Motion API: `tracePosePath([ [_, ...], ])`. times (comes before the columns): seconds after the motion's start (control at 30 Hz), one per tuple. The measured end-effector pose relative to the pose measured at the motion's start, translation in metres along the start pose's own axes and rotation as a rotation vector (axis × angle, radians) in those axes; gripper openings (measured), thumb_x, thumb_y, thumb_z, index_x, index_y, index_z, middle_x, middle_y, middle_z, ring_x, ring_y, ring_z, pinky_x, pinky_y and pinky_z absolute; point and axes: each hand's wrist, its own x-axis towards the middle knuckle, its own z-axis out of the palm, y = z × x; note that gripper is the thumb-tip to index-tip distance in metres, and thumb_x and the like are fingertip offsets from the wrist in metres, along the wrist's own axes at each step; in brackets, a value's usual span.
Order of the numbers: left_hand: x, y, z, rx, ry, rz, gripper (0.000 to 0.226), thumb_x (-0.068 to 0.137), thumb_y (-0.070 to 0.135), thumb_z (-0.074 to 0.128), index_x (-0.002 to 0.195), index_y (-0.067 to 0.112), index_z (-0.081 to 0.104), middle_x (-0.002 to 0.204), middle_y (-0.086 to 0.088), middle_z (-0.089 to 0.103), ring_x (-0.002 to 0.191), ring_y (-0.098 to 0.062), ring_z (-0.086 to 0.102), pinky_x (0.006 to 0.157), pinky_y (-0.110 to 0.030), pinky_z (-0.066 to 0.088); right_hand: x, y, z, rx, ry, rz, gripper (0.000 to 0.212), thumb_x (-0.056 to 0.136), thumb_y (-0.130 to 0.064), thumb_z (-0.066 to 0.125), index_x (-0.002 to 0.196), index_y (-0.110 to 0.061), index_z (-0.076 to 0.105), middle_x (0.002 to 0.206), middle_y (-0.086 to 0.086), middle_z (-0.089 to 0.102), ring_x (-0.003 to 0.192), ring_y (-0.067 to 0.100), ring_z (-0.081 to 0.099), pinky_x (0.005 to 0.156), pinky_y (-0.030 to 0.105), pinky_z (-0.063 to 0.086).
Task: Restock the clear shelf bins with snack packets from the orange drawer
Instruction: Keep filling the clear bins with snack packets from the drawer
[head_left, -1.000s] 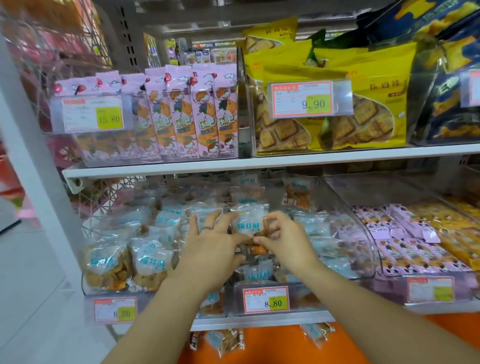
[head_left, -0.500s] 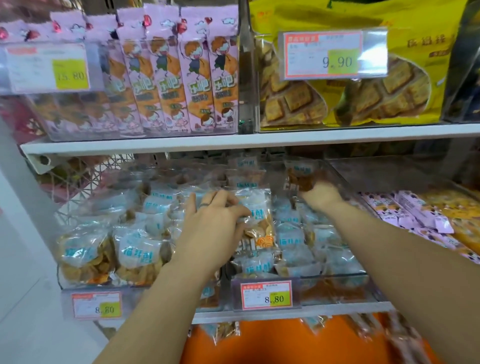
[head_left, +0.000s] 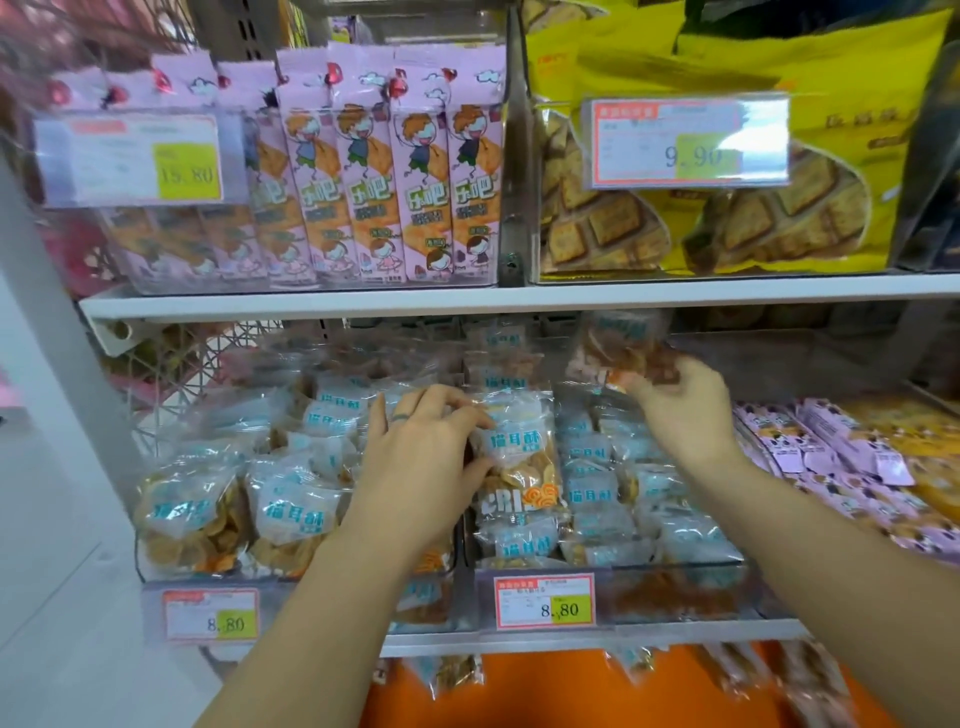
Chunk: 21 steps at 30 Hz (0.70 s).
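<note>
**Both hands on packets at the lower shelf bins**

The two hands are apart, each clamped on its own packet. The left hand (head_left: 421, 460) curls its fingers over the top left edge of an upright packet (head_left: 522, 457) with a blue label, with the thumb pressed against the packet's side. This packet stands at the front left of the middle bin (head_left: 675, 582), right by the divider to the left bin (head_left: 156, 569). A ring (head_left: 400, 417) shows on one finger.

The right hand (head_left: 685, 410) is raised towards the back of the middle bin, just under the upper shelf board (head_left: 467, 300). It pinches a blurred packet (head_left: 618, 348) with orange-brown contents, holding it above the snack packets (head_left: 597, 493) that are piled in that bin.

The left bin is also full of the same blue-labelled packets (head_left: 291, 512). Each bin carries a price tag reading 8.80 on its front, one at the left (head_left: 210, 616) and one in the middle (head_left: 544, 603). Further right lie small pink packs (head_left: 831, 462).

Below the shelf edge is the orange drawer (head_left: 545, 693), with a few clear packets (head_left: 447, 673) showing along its top edge.

On the upper shelf, tall pink packs (head_left: 415, 171) stand in a row behind a 15.80 tag (head_left: 130, 158). Beside them are yellow biscuit bags (head_left: 779, 228) behind a 9.90 tag (head_left: 688, 140).
</note>
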Motion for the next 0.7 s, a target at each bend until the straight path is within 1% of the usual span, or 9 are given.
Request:
tracePosePath([
  [0.07, -0.002, 0.001, -0.003, -0.003, -0.010, -0.004, 0.055, 0.089, 0.052, 0.053, 0.139, 0.038, 0.037, 0.140, 0.012, 0.035, 0.134, -0.014, 0.030, 0.118, -0.050, 0.007, -0.027, -0.011, -0.016, 0.126, -0.118, 0.010, 0.016, 0.087, -0.016, 0.066, 0.102, -0.018, 0.063, 0.094, 0.002, 0.066, 0.082, 0.017, 0.062, 0.078, 0.031, 0.050],
  [0.2, -0.010, 0.000, -0.016, -0.043, -0.100, -0.023, 0.100, 0.078, 0.065, 0.056, 0.150, 0.037, -0.009, 0.152, 0.007, 0.014, 0.143, -0.018, 0.015, 0.116, -0.052, 0.003, -0.066, -0.021, -0.014, 0.191, -0.586, 0.090, 0.016, 0.086, -0.009, 0.066, 0.092, -0.023, 0.063, 0.095, 0.002, 0.067, 0.072, 0.011, 0.064, 0.063, 0.019, 0.051],
  [0.3, -0.023, -0.003, -0.018, 0.007, -0.121, -0.006, 0.107, 0.078, 0.066, 0.057, 0.145, 0.041, -0.022, 0.153, 0.009, 0.001, 0.145, -0.020, 0.006, 0.115, -0.055, -0.001, -0.077, -0.012, 0.008, -0.092, -0.545, 0.001, 0.021, 0.083, -0.013, 0.070, 0.082, -0.028, 0.055, 0.079, -0.007, 0.061, 0.076, 0.013, 0.061, 0.067, 0.020, 0.048],
  [0.37, -0.033, -0.002, -0.012, 0.142, -0.083, 0.049, 0.096, 0.082, 0.064, 0.055, 0.148, 0.042, -0.012, 0.156, 0.005, 0.000, 0.146, -0.022, 0.000, 0.114, -0.058, -0.003, -0.080, -0.009, 0.017, -0.160, -0.477, -0.041, 0.024, 0.081, -0.016, 0.073, 0.085, -0.028, 0.052, 0.077, -0.009, 0.058, 0.078, 0.012, 0.059, 0.073, 0.024, 0.048],
  [0.4, -0.037, 0.000, -0.009, 0.195, -0.063, 0.080, 0.088, 0.085, 0.062, 0.053, 0.149, 0.042, -0.004, 0.157, 0.003, 0.002, 0.146, -0.023, -0.001, 0.113, -0.060, -0.005, -0.082, -0.010, 0.019, -0.160, -0.459, -0.047, 0.025, 0.081, -0.017, 0.073, 0.092, -0.027, 0.053, 0.083, -0.011, 0.056, 0.082, 0.012, 0.059, 0.077, 0.025, 0.049],
  [0.47, -0.042, 0.006, -0.002, 0.241, -0.040, 0.127, 0.077, 0.087, 0.057, 0.054, 0.149, 0.040, 0.012, 0.158, 0.001, 0.010, 0.147, -0.025, 0.002, 0.110, -0.064, -0.009, -0.081, -0.011, 0.019, -0.171, -0.484, -0.020, 0.046, 0.080, -0.018, 0.074, 0.119, -0.022, 0.049, 0.096, -0.014, 0.053, 0.091, 0.012, 0.059, 0.079, 0.025, 0.049],
  [0.53, -0.044, 0.010, 0.000, 0.270, -0.042, 0.161, 0.075, 0.076, 0.053, 0.071, 0.141, 0.035, 0.039, 0.151, -0.004, 0.033, 0.143, -0.030, 0.025, 0.107, -0.069, 0.000, -0.079, -0.010, 0.018, -0.180, -0.565, 0.030, 0.058, 0.079, -0.016, 0.075, 0.129, -0.019, 0.046, 0.094, -0.017, 0.053, 0.087, 0.009, 0.060, 0.079, 0.025, 0.050],
  [0.6, -0.044, 0.009, 0.006, 0.259, 0.003, 0.174, 0.077, 0.052, 0.047, 0.089, 0.121, 0.028, 0.062, 0.129, -0.007, 0.058, 0.126, -0.034, 0.051, 0.100, -0.072, 0.017, -0.080, -0.008, 0.018, -0.217, -0.611, 0.038, 0.057, 0.077, -0.014, 0.077, 0.127, -0.018, 0.050, 0.093, -0.017, 0.055, 0.090, 0.013, 0.062, 0.086, 0.034, 0.053],
  [0.7, -0.041, 0.007, 0.014, 0.260, 0.079, 0.152, 0.080, 0.042, 0.033, 0.094, 0.115, 0.023, 0.065, 0.118, -0.008, 0.063, 0.118, -0.034, 0.057, 0.100, -0.070, 0.021, -0.083, -0.007, 0.021, -0.257, -0.540, -0.035, 0.056, 0.076, -0.012, 0.077, 0.125, -0.021, 0.051, 0.105, -0.012, 0.055, 0.094, 0.014, 0.061, 0.087, 0.032, 0.052],
])
